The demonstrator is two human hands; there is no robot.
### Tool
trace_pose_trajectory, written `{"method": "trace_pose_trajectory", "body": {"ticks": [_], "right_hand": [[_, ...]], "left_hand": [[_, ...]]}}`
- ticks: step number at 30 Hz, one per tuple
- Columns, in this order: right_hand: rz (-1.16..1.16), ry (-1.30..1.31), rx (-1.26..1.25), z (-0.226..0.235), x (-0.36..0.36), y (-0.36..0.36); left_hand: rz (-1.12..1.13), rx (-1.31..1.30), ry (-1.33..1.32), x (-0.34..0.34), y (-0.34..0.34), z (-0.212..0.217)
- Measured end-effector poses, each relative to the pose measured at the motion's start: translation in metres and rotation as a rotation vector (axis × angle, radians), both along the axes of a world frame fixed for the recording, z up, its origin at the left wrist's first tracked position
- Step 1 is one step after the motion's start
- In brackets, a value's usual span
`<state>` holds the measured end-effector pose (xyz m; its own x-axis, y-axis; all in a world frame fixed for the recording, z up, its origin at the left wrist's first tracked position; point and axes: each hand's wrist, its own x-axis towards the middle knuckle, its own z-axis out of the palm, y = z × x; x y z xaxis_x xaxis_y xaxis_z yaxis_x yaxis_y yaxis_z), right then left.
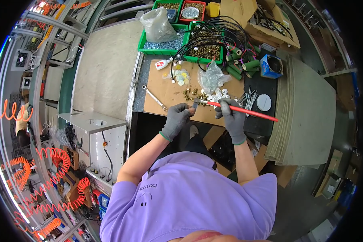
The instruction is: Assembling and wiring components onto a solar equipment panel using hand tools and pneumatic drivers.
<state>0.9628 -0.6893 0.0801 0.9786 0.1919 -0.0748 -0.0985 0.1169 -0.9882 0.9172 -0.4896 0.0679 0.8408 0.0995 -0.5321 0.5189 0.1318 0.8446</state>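
Note:
My left hand [176,122], in a grey glove with bare fingertips, pinches a small dark flat piece [195,104] whose exact kind I cannot make out. My gloved right hand [233,123] is closed round a long thin red tube [256,113], which slants down to the right. At the tube's left end is a metal fitting [203,101], close against the dark piece. Just beyond both hands, small brass fittings [188,95] and white round washers [218,95] lie scattered on a cardboard sheet [169,96]. A clear plastic bag [212,78] rests behind them.
A wrench [154,98] lies left on the cardboard. Farther back stand green bins of brass parts [205,51] and silvery parts [165,44], black cables [213,25] and green cylinders [250,65]. Right are metal rods [251,99], a white disc [263,102] and stacked grey sheets [306,113].

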Motion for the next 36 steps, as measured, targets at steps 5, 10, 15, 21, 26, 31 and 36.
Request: {"method": "trace_pose_trajectory", "body": {"ticks": [5, 10, 15, 21, 26, 31, 36], "right_hand": [[-0.060, -0.020, -0.012, -0.002, 0.001, -0.001], [-0.049, -0.012, -0.033, -0.005, 0.000, 0.001], [-0.019, 0.026, 0.032, -0.004, -0.003, 0.007], [-0.051, 0.058, 0.009, 0.001, 0.000, 0.004], [-0.090, 0.023, -0.017, -0.007, 0.006, -0.002], [-0.116, 0.021, 0.057, 0.001, 0.004, -0.001], [-0.172, 0.027, 0.037, 0.003, -0.003, -0.002]], "left_hand": [[-0.007, 0.022, 0.014, -0.002, 0.004, 0.000], [-0.010, 0.047, -0.008, -0.002, 0.005, -0.001], [-0.023, 0.052, 0.024, 0.001, 0.007, -0.001], [-0.008, 0.048, -0.005, 0.003, 0.007, -0.003], [0.044, -0.006, -0.008, 0.006, 0.013, -0.001], [0.036, -0.001, -0.012, 0.013, 0.022, -0.005], [0.105, -0.170, -0.042, 0.016, 0.022, -0.011]]}}
